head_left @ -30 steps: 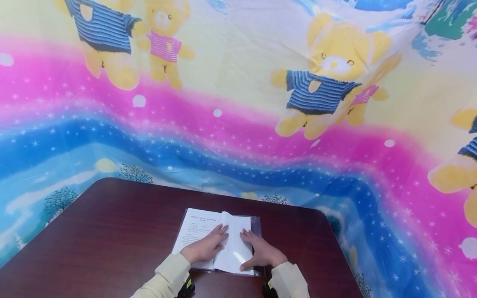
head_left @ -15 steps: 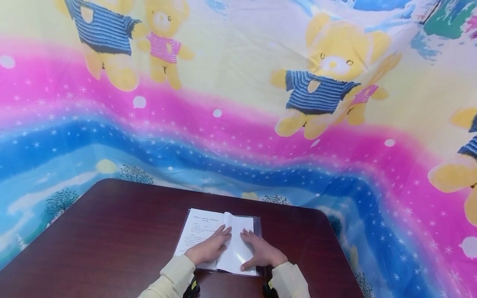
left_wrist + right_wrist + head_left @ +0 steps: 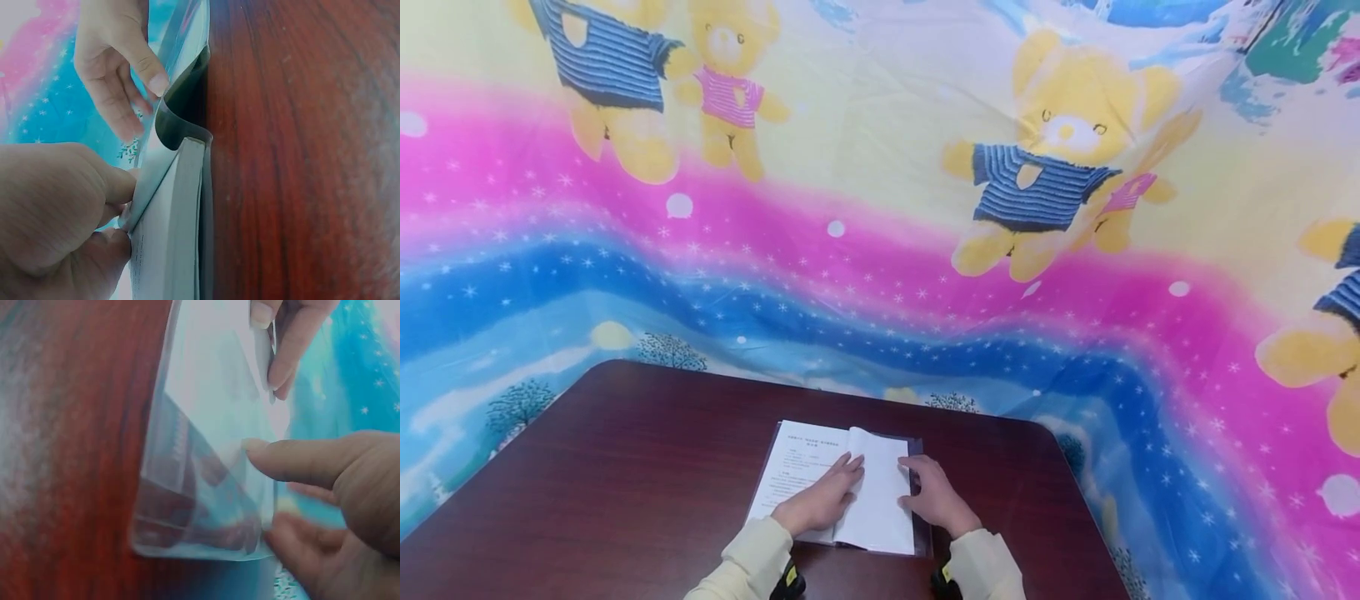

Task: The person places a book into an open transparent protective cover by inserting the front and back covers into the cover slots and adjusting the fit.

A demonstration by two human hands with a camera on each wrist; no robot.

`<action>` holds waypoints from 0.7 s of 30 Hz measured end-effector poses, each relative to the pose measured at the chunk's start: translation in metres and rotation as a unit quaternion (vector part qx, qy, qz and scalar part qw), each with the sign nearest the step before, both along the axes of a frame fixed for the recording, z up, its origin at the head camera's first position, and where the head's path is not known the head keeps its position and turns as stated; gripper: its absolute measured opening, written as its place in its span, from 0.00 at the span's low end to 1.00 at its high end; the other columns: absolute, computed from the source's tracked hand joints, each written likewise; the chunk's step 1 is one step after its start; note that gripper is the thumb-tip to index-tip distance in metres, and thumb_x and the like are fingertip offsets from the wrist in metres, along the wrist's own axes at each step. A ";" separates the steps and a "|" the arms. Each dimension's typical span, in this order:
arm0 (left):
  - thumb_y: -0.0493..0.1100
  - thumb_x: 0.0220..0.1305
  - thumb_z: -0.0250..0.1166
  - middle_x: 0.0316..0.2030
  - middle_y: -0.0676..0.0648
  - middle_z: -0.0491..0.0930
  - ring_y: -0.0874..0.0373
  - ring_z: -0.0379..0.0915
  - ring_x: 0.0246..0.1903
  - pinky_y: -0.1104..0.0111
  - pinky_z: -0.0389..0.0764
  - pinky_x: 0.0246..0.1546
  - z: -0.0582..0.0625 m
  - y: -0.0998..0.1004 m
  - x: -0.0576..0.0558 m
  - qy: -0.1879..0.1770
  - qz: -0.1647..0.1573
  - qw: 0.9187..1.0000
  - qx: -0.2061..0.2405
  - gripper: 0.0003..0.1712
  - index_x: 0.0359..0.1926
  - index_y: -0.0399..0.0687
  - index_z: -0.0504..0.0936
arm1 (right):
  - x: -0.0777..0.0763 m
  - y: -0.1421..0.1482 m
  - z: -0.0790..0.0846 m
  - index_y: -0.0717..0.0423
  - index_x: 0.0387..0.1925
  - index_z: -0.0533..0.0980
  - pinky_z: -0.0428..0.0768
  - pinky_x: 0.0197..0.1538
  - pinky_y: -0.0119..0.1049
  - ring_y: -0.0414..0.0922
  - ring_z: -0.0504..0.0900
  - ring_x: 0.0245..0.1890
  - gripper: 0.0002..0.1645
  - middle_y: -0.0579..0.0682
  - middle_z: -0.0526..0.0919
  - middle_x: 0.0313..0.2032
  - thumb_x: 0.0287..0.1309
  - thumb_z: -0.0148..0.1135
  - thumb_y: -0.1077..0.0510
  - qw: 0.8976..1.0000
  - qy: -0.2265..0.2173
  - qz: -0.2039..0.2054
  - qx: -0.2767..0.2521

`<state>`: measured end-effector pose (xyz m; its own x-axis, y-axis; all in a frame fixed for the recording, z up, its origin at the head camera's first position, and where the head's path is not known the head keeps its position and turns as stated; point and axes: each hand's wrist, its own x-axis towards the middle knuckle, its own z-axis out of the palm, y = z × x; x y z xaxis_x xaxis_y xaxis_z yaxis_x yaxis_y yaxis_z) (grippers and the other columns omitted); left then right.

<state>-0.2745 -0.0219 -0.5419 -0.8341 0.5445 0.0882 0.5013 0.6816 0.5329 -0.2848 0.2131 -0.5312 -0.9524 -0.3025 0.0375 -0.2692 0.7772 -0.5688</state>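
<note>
An open booklet (image 3: 793, 462) lies in a clear plastic cover (image 3: 159, 509) on the table. Print shows on its left page, while the right side (image 3: 880, 517) is plain white. My left hand (image 3: 816, 502) rests on the left page, its extended fingertips right at the raised middle fold. In the left wrist view, the plastic bends into a curve beside the thick page block (image 3: 190, 187). My right hand (image 3: 938, 496) touches the right edge, thumb and fingers spread apart. Its thumb (image 3: 262, 456) lies on the plastic in the right wrist view, with the other fingers close by the cover's corner.
The dark wooden table (image 3: 625, 467) has rounded far corners. Behind it hangs a colourful cloth backdrop (image 3: 850, 275) printed with teddy bears. Light sleeves (image 3: 752, 550) and dark wrist straps (image 3: 788, 579) surround both wrists.
My right hand has slid rightward from the white side to its outer edge. My left hand and the booklet shifted slightly right, then stayed nearly in place.
</note>
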 end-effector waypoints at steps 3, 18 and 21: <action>0.34 0.73 0.57 0.76 0.37 0.61 0.38 0.51 0.77 0.48 0.59 0.74 -0.001 -0.002 0.000 -0.001 0.000 1.000 0.012 0.27 0.70 0.31 0.70 | 0.001 -0.002 0.002 0.70 0.67 0.69 0.79 0.59 0.60 0.64 0.69 0.61 0.47 0.69 0.71 0.63 0.48 0.81 0.58 0.997 0.003 -0.066 0.027; 0.37 0.74 0.57 0.77 0.31 0.53 0.38 0.53 0.76 0.47 0.62 0.72 0.000 -0.004 0.002 -0.006 0.021 0.998 0.065 0.30 0.72 0.28 0.65 | -0.003 0.002 0.002 0.78 0.59 0.69 0.84 0.46 0.55 0.55 0.83 0.42 0.34 0.67 0.81 0.46 0.62 0.69 0.56 0.985 -0.045 -0.162 -0.043; 0.37 0.74 0.58 0.77 0.31 0.54 0.37 0.53 0.75 0.46 0.62 0.72 0.000 -0.004 0.003 -0.008 0.023 0.997 0.070 0.30 0.72 0.28 0.65 | -0.003 0.004 0.001 0.77 0.57 0.71 0.84 0.46 0.55 0.58 0.83 0.44 0.31 0.69 0.80 0.47 0.63 0.69 0.56 0.984 -0.039 -0.165 -0.051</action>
<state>-0.2715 -0.0261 -0.5416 -0.8602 0.4882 0.1472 0.4613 0.6220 0.6328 -0.2880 0.2169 -0.5306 -0.9993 0.0256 -0.0257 0.0362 0.7526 -0.6575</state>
